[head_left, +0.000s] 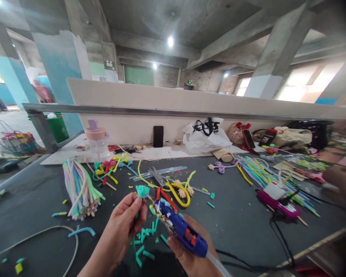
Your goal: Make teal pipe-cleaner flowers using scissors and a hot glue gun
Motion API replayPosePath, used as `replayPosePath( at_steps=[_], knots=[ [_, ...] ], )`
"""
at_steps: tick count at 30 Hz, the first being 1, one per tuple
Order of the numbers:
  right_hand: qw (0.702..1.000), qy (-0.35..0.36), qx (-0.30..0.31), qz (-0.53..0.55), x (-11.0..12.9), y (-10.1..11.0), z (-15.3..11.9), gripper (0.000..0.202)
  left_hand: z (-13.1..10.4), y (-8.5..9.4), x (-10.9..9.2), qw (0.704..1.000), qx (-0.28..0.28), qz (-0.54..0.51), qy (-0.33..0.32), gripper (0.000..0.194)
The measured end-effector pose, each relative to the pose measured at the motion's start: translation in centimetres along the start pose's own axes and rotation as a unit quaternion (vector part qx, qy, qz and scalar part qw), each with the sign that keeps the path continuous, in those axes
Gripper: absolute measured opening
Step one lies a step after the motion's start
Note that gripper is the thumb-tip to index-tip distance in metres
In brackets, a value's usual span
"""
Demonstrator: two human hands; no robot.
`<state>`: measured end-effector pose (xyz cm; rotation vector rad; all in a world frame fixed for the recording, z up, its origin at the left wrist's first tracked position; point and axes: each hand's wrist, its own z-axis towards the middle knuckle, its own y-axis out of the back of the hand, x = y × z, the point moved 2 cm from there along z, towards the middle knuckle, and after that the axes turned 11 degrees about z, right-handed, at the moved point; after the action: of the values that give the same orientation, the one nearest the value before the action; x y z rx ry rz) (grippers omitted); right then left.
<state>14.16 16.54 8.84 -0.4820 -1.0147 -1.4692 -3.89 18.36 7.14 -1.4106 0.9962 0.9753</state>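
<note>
Between the thumb and fingers of my left hand (126, 219) is a teal pipe cleaner flower (142, 191), its fuzzy head up. My right hand (187, 246) wraps a blue glue gun (180, 227) with a clear glue stick coming out of its rear end. The nozzle points up and left, close beside the flower; whether they touch I cannot tell. Below my hands lie several short teal pipe cleaner pieces (144, 234). Just beyond the glue gun are scissors (158, 179) with red handles and a bent yellow pipe cleaner (181, 198).
A bundle of pastel pipe cleaners (80, 188) lies at left, near a pink-lidded bottle (97, 140). A phone (158, 136) leans on the back board beside a white plastic bag (206, 134). At right lie a purple glue gun (278, 204) with its cord and another person's blurred hand (341, 181).
</note>
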Motion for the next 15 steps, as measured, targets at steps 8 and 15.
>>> replayPosePath(
  at_steps=[8,15],
  knots=[
    [0.999,-0.022,0.01,-0.03,-0.9,-0.5,-0.1,0.019,-0.1,0.0,0.4,0.999,-0.01,-0.036,0.025,0.021],
    [0.999,0.01,0.0,-0.05,-1.2,-0.7,-0.3,0.019,-0.2,-0.2,0.2,0.999,-0.02,-0.03,0.024,0.021]
  ],
)
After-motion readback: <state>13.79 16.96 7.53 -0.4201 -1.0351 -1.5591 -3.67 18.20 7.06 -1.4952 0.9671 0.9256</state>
